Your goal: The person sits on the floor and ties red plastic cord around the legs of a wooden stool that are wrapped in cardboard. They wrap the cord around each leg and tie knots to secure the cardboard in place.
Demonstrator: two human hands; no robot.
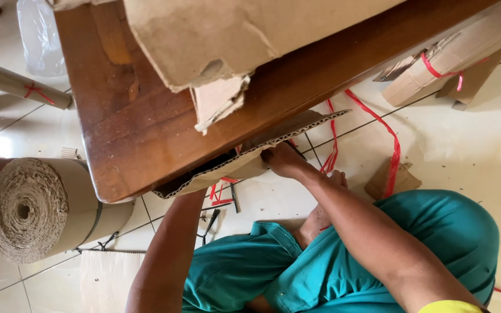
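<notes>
I sit on a tiled floor in teal trousers, beside a low brown wooden table (146, 116). A sheet of corrugated cardboard (297, 130) sticks out from under the table's edge. My right hand (284, 159) grips the edge of this cardboard just below the tabletop. My left forearm (166, 249) reaches up under the table and the cardboard; the left hand itself is hidden there. Torn cardboard pieces (221, 52) lie on the tabletop.
A large roll of corrugated paper (36, 208) lies at the left. Red plastic strapping (387, 139) trails over the floor. Bundled cardboard (453, 55) tied with red strap sits at the upper right. Dark scissors or tools (210, 223) lie near my knee. A clear plastic bag (40, 35) is top left.
</notes>
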